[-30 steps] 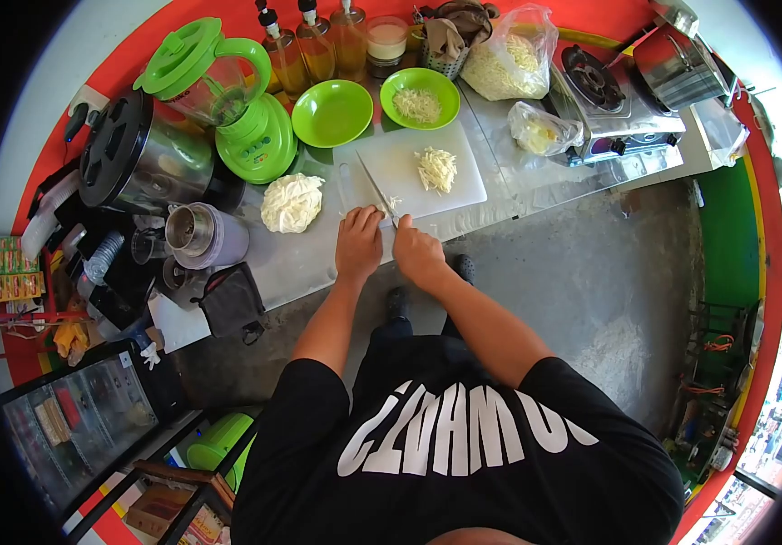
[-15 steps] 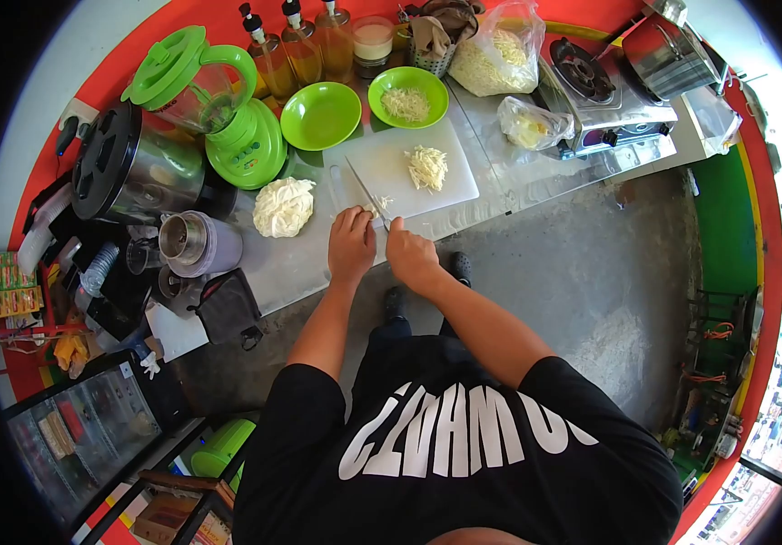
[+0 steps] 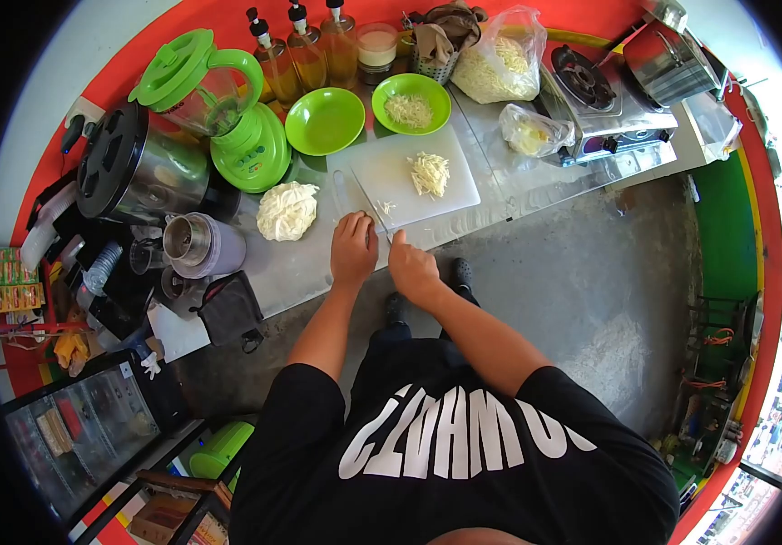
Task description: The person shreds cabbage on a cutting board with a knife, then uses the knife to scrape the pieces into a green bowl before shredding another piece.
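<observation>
My right hand (image 3: pixel 414 271) is closed round the handle of a kitchen knife (image 3: pixel 371 200), whose blade points away over the near left part of a white cutting board (image 3: pixel 462 189). Just left of the blade, my left hand (image 3: pixel 353 247) has its fingers curled at the board's near edge; whatever they press on is hidden. A few pale shreds (image 3: pixel 386 208) lie right of the blade. Farther right on the board is a larger heap of pale shredded vegetable (image 3: pixel 429 173). Left of the board sits a pale, leafy chunk (image 3: pixel 287 212), perhaps cabbage.
Behind the board stand a green bowl (image 3: pixel 324 138) and another green bowl with shreds (image 3: pixel 408 111). A green blender (image 3: pixel 250 154), pump bottles (image 3: pixel 305 54) and a steel-and-lilac container (image 3: pixel 218 245) are leftward. A bag of shreds (image 3: pixel 500 73) and a gas stove (image 3: pixel 609 127) stand rightward.
My right hand and the knife have shifted slightly toward my body. The few shreds beside the blade show more clearly. The whole view has moved a little.
</observation>
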